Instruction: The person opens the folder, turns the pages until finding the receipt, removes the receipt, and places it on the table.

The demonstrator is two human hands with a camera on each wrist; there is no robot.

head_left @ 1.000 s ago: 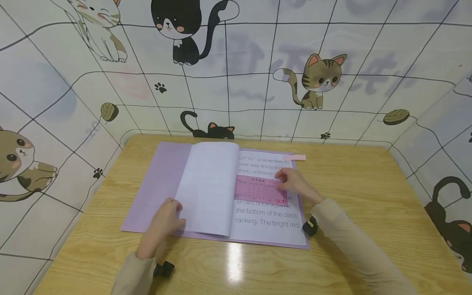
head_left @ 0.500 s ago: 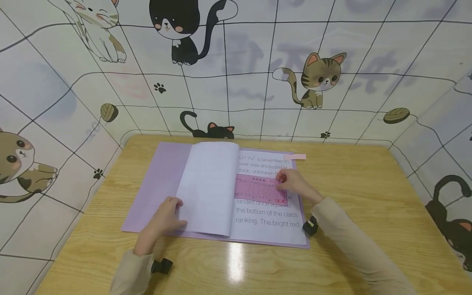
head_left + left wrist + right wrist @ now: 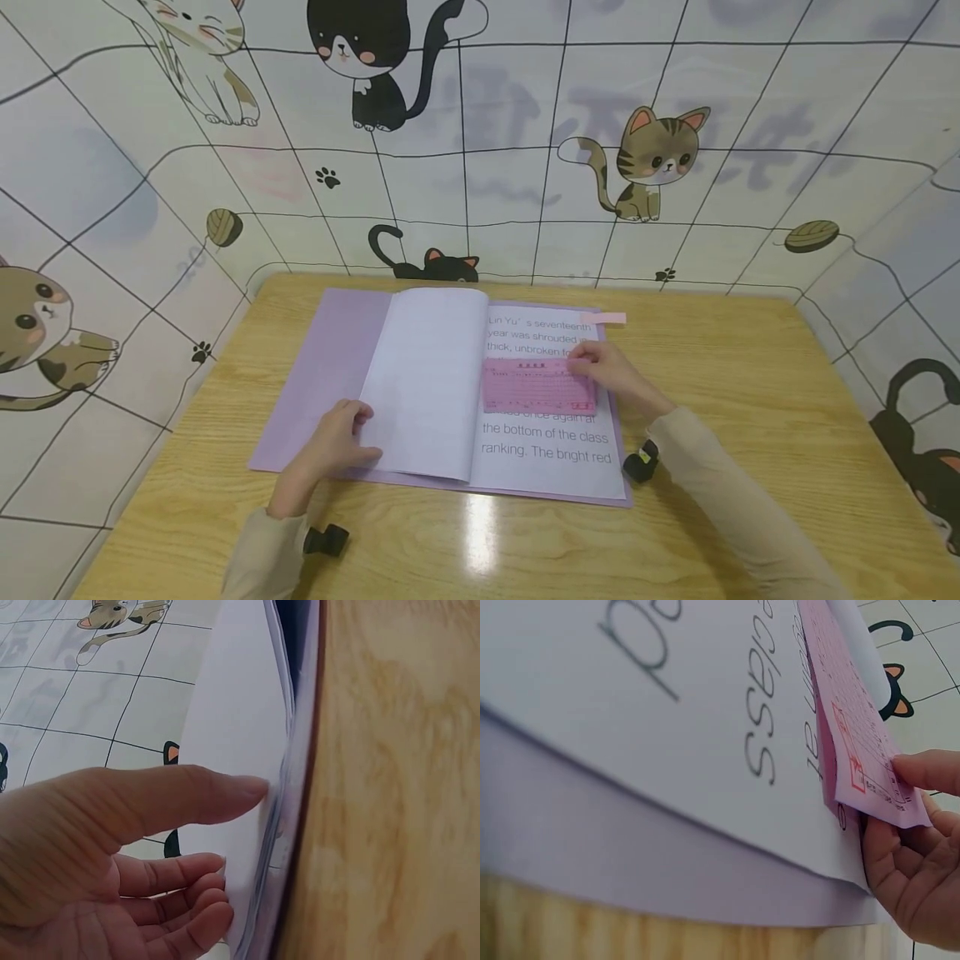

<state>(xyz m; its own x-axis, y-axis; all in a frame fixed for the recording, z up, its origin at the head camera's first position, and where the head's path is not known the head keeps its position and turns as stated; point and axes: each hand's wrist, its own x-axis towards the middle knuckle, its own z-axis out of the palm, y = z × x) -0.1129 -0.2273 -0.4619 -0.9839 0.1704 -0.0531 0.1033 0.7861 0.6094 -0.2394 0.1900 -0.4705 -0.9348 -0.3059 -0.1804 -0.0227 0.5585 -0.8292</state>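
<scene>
An open book with purple covers [image 3: 300, 375] lies on the table, its blank left page [image 3: 423, 383] curving up toward the spine. My left hand [image 3: 333, 442] rests at the lower left of that page; in the left wrist view its thumb and fingertips touch the paper, thumb near the page edges. My right hand [image 3: 611, 367] pinches the right end of a pink printed slip [image 3: 536, 387] between thumb and fingers. In the right wrist view the slip [image 3: 862, 742] is slightly raised at that end, above the large-print right page [image 3: 690, 750].
A pale pink tab [image 3: 607, 318] sticks out from the book's upper right edge. The wooden table [image 3: 712, 358] extends on both sides and in front. Behind it stands a wall [image 3: 510, 192] printed with cartoon cats. A black wrist device [image 3: 641, 461] sits by the right cuff.
The pink slip has shifted slightly right and straightened, its left end now away from the page fold. My right hand has moved a little right with it. The left hand stays nearly still.
</scene>
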